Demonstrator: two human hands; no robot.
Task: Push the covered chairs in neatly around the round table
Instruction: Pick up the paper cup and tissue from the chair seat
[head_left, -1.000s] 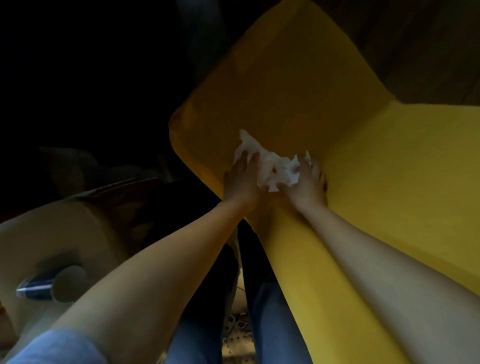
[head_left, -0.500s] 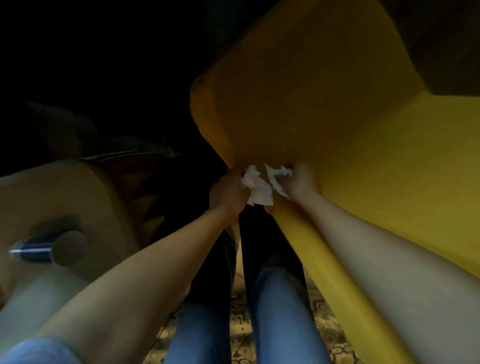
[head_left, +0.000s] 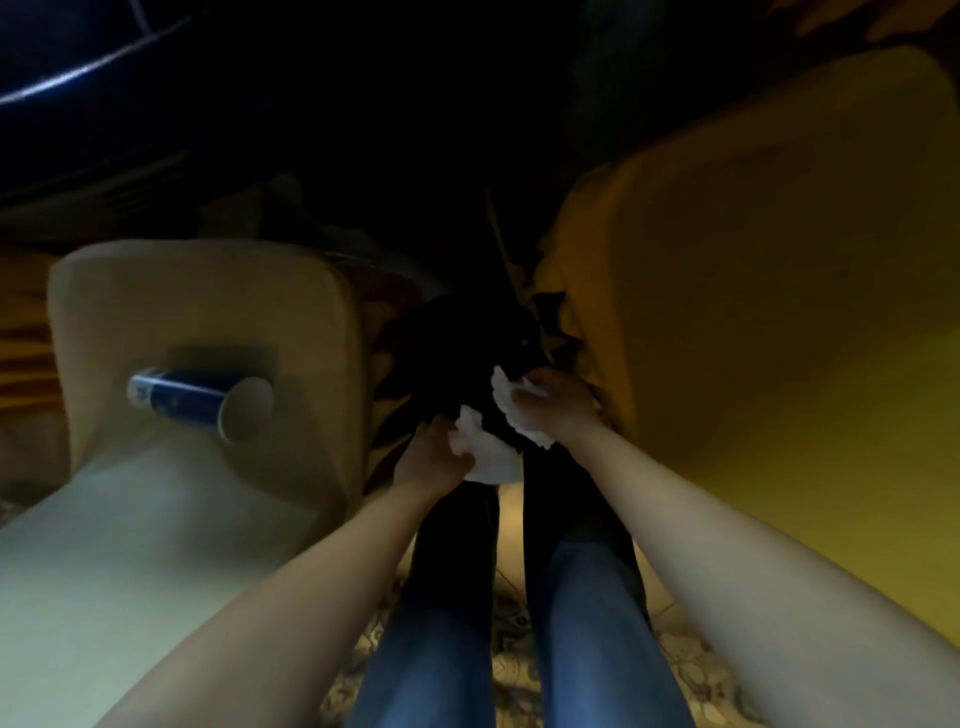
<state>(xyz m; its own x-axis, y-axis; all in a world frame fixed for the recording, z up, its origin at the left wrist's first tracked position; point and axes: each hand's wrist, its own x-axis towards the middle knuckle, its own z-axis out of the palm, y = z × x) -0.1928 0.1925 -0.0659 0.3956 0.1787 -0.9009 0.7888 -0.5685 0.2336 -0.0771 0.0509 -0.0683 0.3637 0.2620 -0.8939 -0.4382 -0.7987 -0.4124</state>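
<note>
- A yellow covered chair (head_left: 769, 291) is seen at the right of the view, and a cream covered chair (head_left: 208, 322) at the left; the person's legs stand in the gap between them; the round table cannot be made out in the dark upper part of the view.
- A crumpled white tissue (head_left: 488, 452) is gripped by both hands in that gap; the left hand (head_left: 434, 457) is clenched on its lower part; the right hand (head_left: 553, 408) is curled round its upper part, just beside the front corner of the yellow chair.
- A blue paper cup (head_left: 200, 402) is lying on its side on the cream chair's seat.
- The chairs are judged moderately heavy and rigid beneath the covers; the fabric is judged soft and smooth, so it may slip or ruck under a flat push.
- A hold on the top edge of a backrest, or on both sides of the seat, is judged soundest; a low, even push should keep the legs from catching on the patterned floor (head_left: 514, 670).
- Neither hand is free for a chair while the tissue is held; the cup would probably roll off if the cream chair were jolted.
</note>
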